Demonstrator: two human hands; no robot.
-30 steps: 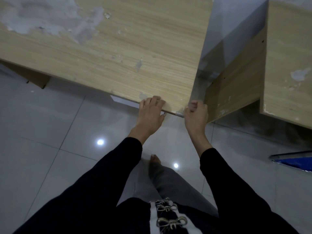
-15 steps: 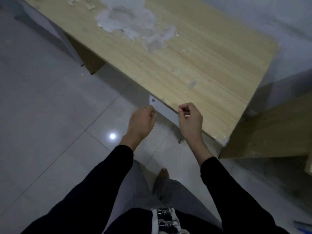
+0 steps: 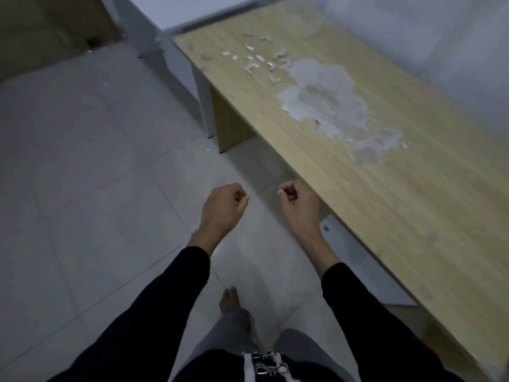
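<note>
A long light-wood table (image 3: 385, 188) runs along the right side. Its top bears a large pale peeled patch (image 3: 325, 97), with several small white flakes (image 3: 261, 60) scattered beyond it. Both hands hang in the air over the floor, just left of the table's near edge and touching nothing on it. My left hand (image 3: 223, 208) has its fingers curled, and thumb and forefinger pinch what looks like a thin pale sliver (image 3: 239, 199). My right hand (image 3: 298, 208) is curled into a loose fist with nothing visible in it.
A white panel (image 3: 358, 260) lies on the grey tiled floor (image 3: 96, 188) under the table's edge. A white upright board (image 3: 203, 97) and a wooden side panel (image 3: 231, 125) stand at the table's far end. My bare foot (image 3: 228, 299) is below the hands.
Both hands have left the table's edge and drawn back over the floor with fingers curled. The view has swung left along the table, bringing the peeled patch and flakes into sight.
</note>
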